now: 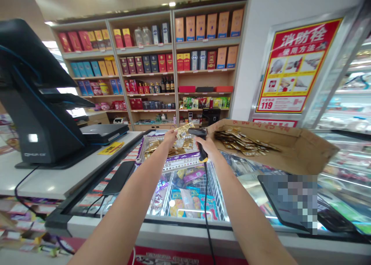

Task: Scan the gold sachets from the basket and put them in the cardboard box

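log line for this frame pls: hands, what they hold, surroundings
left hand: grip on gold packet | right hand: grip on barcode scanner, at packet | below: tray of packets | right: cardboard box

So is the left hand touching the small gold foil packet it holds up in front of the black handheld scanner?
Touching. The head view shows the left hand pinching the small gold foil packet by its edge, fingertips overlapping the foil with no gap.

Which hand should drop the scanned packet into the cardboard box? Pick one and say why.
Left, probably. The left hand already pinches the gold packet, while the right hand is wrapped around the scanner. The box lies to the right, so the left would have to cross over.
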Demonstrator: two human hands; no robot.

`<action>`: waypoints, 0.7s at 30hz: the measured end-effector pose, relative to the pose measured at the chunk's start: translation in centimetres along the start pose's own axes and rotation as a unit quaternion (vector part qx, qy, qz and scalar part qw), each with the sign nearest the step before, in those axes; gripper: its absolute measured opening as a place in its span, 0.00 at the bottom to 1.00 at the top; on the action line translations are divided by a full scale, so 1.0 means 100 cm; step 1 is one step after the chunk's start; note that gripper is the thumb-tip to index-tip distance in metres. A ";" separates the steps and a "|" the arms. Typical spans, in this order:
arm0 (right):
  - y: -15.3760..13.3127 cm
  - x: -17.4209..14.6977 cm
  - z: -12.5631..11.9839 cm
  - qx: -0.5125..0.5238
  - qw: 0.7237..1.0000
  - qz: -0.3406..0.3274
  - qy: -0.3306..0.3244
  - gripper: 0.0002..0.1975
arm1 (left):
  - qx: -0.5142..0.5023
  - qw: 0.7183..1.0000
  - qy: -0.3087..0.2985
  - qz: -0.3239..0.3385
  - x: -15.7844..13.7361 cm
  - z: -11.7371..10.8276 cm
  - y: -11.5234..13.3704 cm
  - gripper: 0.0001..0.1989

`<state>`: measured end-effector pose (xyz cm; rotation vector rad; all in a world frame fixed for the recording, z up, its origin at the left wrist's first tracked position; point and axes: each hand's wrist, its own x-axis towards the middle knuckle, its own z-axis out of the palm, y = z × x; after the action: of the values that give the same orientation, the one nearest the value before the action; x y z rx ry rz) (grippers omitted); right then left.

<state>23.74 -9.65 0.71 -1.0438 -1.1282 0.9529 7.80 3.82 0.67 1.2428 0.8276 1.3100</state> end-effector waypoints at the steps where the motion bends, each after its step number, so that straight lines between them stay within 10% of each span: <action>1: -0.004 -0.001 -0.004 0.007 1.000 0.002 0.012 0.13 | -0.011 1.000 0.003 -0.004 -0.001 0.002 0.003 0.05; 11: -0.008 -0.004 -0.092 0.054 0.980 0.023 0.192 0.09 | -0.043 0.997 -0.036 -0.046 -0.005 0.080 0.043 0.05; 21: 0.005 -0.009 -0.158 0.058 0.929 0.026 0.366 0.10 | -0.051 0.981 -0.140 -0.128 -0.013 0.219 -0.023 0.05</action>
<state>39.04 -12.81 -1.69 -1.1929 -0.4203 0.5709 29.23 -1.17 2.70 1.1632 0.6845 0.9335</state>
